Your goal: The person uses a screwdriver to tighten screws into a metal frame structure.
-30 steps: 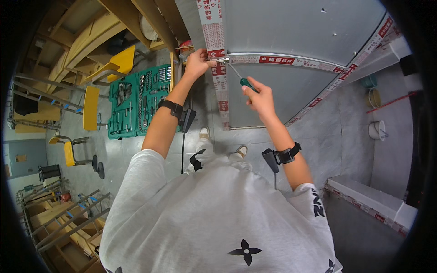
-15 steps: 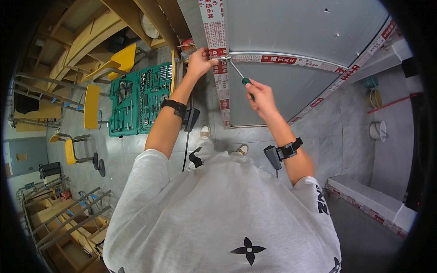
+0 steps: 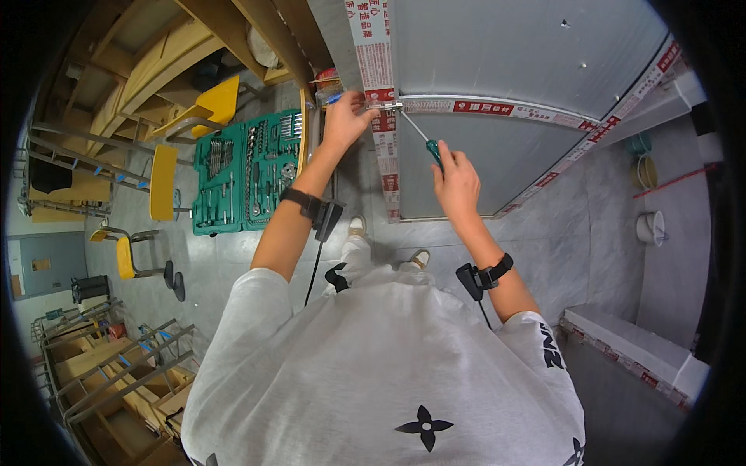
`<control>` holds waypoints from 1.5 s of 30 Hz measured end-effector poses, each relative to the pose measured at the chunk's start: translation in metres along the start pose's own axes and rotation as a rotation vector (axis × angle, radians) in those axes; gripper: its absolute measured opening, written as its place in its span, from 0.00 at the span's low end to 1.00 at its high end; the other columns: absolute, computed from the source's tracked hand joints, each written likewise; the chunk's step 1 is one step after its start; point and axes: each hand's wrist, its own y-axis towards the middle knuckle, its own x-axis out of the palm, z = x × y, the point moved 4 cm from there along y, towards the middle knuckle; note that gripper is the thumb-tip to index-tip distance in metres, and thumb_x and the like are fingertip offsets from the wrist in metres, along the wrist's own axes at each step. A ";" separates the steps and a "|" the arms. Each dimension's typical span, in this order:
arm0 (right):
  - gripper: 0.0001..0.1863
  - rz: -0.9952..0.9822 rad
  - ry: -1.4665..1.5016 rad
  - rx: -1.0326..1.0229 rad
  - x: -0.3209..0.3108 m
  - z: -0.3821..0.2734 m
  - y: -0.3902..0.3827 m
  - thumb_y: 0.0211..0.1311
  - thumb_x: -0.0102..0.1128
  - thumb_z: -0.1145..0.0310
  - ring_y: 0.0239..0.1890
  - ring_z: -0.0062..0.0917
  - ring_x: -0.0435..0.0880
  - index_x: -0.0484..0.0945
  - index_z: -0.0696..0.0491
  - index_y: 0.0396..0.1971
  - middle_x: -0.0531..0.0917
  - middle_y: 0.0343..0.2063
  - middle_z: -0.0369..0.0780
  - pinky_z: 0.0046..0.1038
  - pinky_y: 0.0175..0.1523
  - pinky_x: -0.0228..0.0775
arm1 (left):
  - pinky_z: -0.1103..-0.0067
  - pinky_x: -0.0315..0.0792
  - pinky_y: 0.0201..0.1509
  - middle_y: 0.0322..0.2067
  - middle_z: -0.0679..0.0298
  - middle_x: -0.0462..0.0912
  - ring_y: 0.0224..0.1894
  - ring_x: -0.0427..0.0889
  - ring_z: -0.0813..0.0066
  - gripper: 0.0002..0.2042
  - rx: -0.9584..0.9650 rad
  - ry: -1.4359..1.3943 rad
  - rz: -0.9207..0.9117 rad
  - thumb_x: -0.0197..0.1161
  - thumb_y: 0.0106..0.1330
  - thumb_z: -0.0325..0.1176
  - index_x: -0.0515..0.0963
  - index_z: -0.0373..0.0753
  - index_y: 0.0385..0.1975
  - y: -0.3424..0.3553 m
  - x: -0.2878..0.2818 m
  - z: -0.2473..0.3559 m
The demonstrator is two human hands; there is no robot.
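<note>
My left hand [image 3: 344,124] is at the upper middle, its thumb and fingers pinched at the outer end of a small silvery metal fitting [image 3: 391,106]. That fitting lies across the taped upright edge of a grey panelled door [image 3: 474,147], level with its crossbar. My right hand [image 3: 458,186] grips the green handle of a screwdriver [image 3: 434,146], fingers near the handle's back end. The slim shaft slants up and left, and its tip meets the fitting beside the panel's edge. Whether the tip sits in a screw is too small to tell.
On the floor to the left lies an opened green tool case [image 3: 214,225] with sockets and wrenches. Yellow chairs [image 3: 163,182] stand beyond it, with wooden furniture [image 3: 167,58] behind. A white bucket [image 3: 650,228] is at the far right, and a low white ledge [image 3: 622,334] at lower right.
My right hand has slid back and turned on the screwdriver handle, its fingers now straighter. My left hand stays at the fitting. The whole view has shifted slightly.
</note>
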 end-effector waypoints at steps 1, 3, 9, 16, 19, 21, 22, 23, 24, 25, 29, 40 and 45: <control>0.24 0.002 -0.002 0.008 0.001 -0.001 0.000 0.54 0.65 0.67 0.29 0.35 0.81 0.75 0.55 0.52 0.78 0.26 0.44 0.34 0.27 0.74 | 0.72 0.75 0.55 0.46 0.46 0.81 0.51 0.81 0.62 0.28 0.002 0.000 -0.009 0.73 0.49 0.29 0.71 0.25 0.50 -0.003 0.002 0.001; 0.23 -0.049 -0.200 -0.168 0.006 -0.012 -0.001 0.56 0.64 0.64 0.27 0.37 0.82 0.76 0.54 0.52 0.78 0.24 0.44 0.36 0.26 0.73 | 0.70 0.75 0.55 0.45 0.44 0.81 0.51 0.81 0.59 0.29 0.040 0.006 0.071 0.75 0.49 0.36 0.73 0.26 0.49 -0.009 -0.001 -0.008; 0.22 -0.170 -0.196 -0.142 0.009 -0.002 0.016 0.60 0.60 0.62 0.17 0.39 0.79 0.74 0.53 0.53 0.78 0.21 0.43 0.37 0.24 0.73 | 0.73 0.76 0.50 0.42 0.46 0.83 0.46 0.84 0.58 0.28 0.109 -0.165 -0.002 0.74 0.50 0.35 0.74 0.26 0.48 0.009 0.014 -0.016; 0.15 -0.445 0.713 0.498 0.028 0.028 0.018 0.64 0.57 0.62 0.14 0.24 0.74 0.74 0.54 0.46 0.75 0.19 0.37 0.27 0.15 0.64 | 0.71 0.76 0.46 0.35 0.47 0.84 0.39 0.85 0.53 0.21 0.083 0.050 0.123 0.71 0.50 0.32 0.76 0.27 0.41 0.000 0.017 0.006; 0.09 -0.667 1.672 1.186 0.037 0.028 0.006 0.66 0.55 0.64 0.13 0.15 0.66 0.72 0.54 0.38 0.72 0.19 0.35 0.17 0.12 0.53 | 0.70 0.76 0.45 0.33 0.47 0.84 0.39 0.84 0.51 0.20 0.119 0.140 0.150 0.71 0.50 0.33 0.76 0.27 0.40 -0.002 0.015 0.009; 0.08 -0.632 1.777 1.176 0.037 0.030 0.003 0.66 0.55 0.66 0.13 0.14 0.65 0.72 0.54 0.38 0.72 0.19 0.35 0.16 0.12 0.51 | 0.69 0.76 0.44 0.33 0.47 0.84 0.38 0.84 0.51 0.20 0.121 0.141 0.149 0.72 0.49 0.34 0.76 0.28 0.39 -0.002 0.015 0.014; 0.08 -0.611 1.829 1.171 0.037 0.031 0.001 0.66 0.55 0.66 0.12 0.13 0.64 0.72 0.55 0.38 0.72 0.19 0.35 0.15 0.12 0.50 | 0.69 0.76 0.44 0.33 0.47 0.84 0.38 0.84 0.51 0.20 0.076 0.149 0.124 0.72 0.49 0.34 0.76 0.28 0.39 -0.001 0.014 0.015; 0.08 -0.609 1.829 1.174 0.031 0.022 0.003 0.66 0.55 0.66 0.12 0.13 0.64 0.72 0.55 0.38 0.72 0.19 0.35 0.15 0.12 0.50 | 0.68 0.76 0.44 0.33 0.47 0.84 0.37 0.84 0.51 0.21 0.029 0.157 0.102 0.73 0.49 0.34 0.76 0.28 0.39 -0.001 0.014 0.015; 0.11 -0.538 1.357 0.953 0.016 0.013 0.014 0.65 0.56 0.68 0.14 0.15 0.68 0.73 0.55 0.43 0.73 0.21 0.35 0.18 0.13 0.54 | 0.68 0.76 0.44 0.33 0.47 0.84 0.37 0.84 0.52 0.21 0.041 0.143 0.111 0.73 0.49 0.35 0.77 0.29 0.39 0.001 0.012 0.012; 0.15 -0.453 0.893 0.722 0.003 0.009 0.023 0.63 0.57 0.69 0.15 0.16 0.71 0.75 0.56 0.49 0.73 0.22 0.35 0.20 0.14 0.59 | 0.68 0.76 0.44 0.33 0.47 0.84 0.37 0.84 0.52 0.21 0.039 0.144 0.109 0.73 0.49 0.35 0.77 0.29 0.39 0.000 0.011 0.008; 0.22 -0.055 -0.198 -0.223 -0.007 -0.012 0.011 0.57 0.64 0.68 0.15 0.31 0.76 0.76 0.51 0.53 0.74 0.22 0.39 0.33 0.26 0.73 | 0.69 0.76 0.45 0.34 0.47 0.84 0.39 0.84 0.54 0.21 0.046 0.123 0.133 0.72 0.49 0.34 0.77 0.28 0.41 -0.001 0.012 0.013; 0.12 -0.486 1.531 1.165 0.029 0.012 0.009 0.67 0.54 0.64 0.11 0.13 0.62 0.74 0.51 0.47 0.73 0.19 0.36 0.16 0.14 0.50 | 0.68 0.75 0.48 0.37 0.49 0.84 0.42 0.83 0.53 0.24 0.008 0.159 0.064 0.74 0.48 0.36 0.75 0.30 0.43 0.005 0.009 0.011; 0.16 -0.378 0.937 0.635 0.020 0.006 0.012 0.64 0.58 0.65 0.13 0.20 0.70 0.75 0.54 0.50 0.75 0.22 0.37 0.22 0.16 0.60 | 0.70 0.75 0.46 0.37 0.49 0.84 0.40 0.84 0.56 0.24 0.044 0.037 0.080 0.74 0.49 0.35 0.75 0.30 0.44 0.007 0.014 -0.003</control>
